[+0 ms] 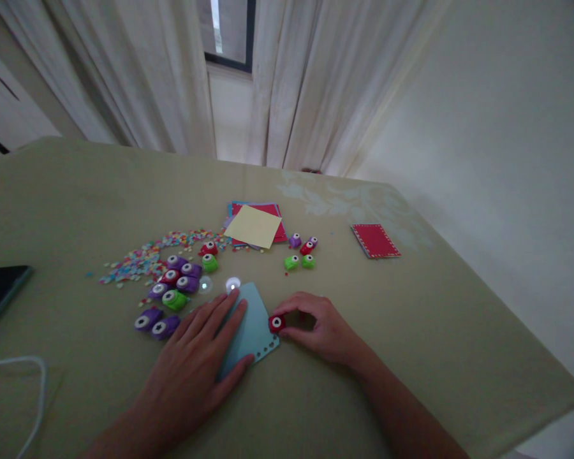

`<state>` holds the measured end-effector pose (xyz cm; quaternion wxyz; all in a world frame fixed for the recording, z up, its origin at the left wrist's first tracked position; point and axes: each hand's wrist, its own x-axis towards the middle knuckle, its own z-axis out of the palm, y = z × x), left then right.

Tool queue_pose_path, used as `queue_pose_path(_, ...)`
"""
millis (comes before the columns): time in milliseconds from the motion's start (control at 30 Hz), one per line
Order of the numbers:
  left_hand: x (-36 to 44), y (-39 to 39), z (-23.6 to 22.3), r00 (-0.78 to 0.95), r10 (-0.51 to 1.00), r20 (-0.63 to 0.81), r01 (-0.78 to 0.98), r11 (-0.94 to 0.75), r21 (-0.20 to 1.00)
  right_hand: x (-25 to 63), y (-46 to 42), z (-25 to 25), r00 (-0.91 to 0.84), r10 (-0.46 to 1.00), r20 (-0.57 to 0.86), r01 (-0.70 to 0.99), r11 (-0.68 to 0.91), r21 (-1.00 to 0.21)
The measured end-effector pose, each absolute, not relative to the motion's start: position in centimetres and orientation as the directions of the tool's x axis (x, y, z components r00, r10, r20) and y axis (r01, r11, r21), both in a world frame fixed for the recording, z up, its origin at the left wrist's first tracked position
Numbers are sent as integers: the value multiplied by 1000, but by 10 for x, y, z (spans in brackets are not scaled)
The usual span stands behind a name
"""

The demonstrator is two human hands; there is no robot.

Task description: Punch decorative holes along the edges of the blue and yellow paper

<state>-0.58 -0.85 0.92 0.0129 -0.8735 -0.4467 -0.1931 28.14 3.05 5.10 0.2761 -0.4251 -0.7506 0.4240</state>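
Note:
A light blue card (250,322) lies on the table under my left hand (205,341), whose fingers are spread flat over its left part. Small punched shapes run along the card's lower right edge. Between thumb and fingers, my right hand (310,322) pinches a small red craft punch (276,323) at the card's right edge. Left of my left hand sit several purple punches (189,284), along with a green punch (175,299) and a red punch (171,276). A clear round piece (233,284) touches or nearly touches my left fingertips.
Colourful paper confetti (143,258) is scattered at the left. Behind are stacked cards topped by a cream card (253,226), several small punches (291,262), and a red card with a punched border (375,241). A dark-screened device (2,290) and white cable (41,389) lie far left.

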Motion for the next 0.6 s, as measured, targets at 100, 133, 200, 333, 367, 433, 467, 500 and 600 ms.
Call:
queue_pose_path(100, -6, -10, 9, 519, 779, 353, 784, -598, 167, 279, 30, 48, -447, 892, 63, 406, 265, -874)
queue_pose_path(133, -7, -10, 9, 513, 784, 349, 786, -593, 177, 278, 29, 47, -438, 896, 65, 410, 264, -873)
queue_pose_path(200, -7, -11, 8, 506, 794, 338, 788, -585, 193, 278, 29, 46, -440, 895, 75, 416, 277, -866)
queue_pose_path(333, -6, -10, 6, 513, 790, 336, 782, -591, 197, 278, 29, 49, -477, 874, 90, 410, 312, -857)
queue_pose_path(367, -6, -9, 6, 514, 788, 339, 781, -593, 193, 278, 29, 50, -480, 873, 87, 409, 311, -858)
queue_pose_path(433, -6, -9, 6, 519, 784, 341, 781, -597, 183, 279, 30, 51, -481, 873, 84, 404, 306, -862)
queue_pose_path(467, -6, -9, 7, 523, 782, 339, 781, -599, 178, 279, 30, 51, -480, 873, 83, 399, 302, -866)
queue_pose_path(500, -6, -8, 7, 527, 781, 336, 780, -601, 173, 279, 30, 51, -479, 874, 82, 393, 298, -870)
queue_pose_path(600, -6, -8, 8, 532, 779, 333, 779, -604, 167, 278, 31, 50, -478, 874, 88, 369, 290, -883)
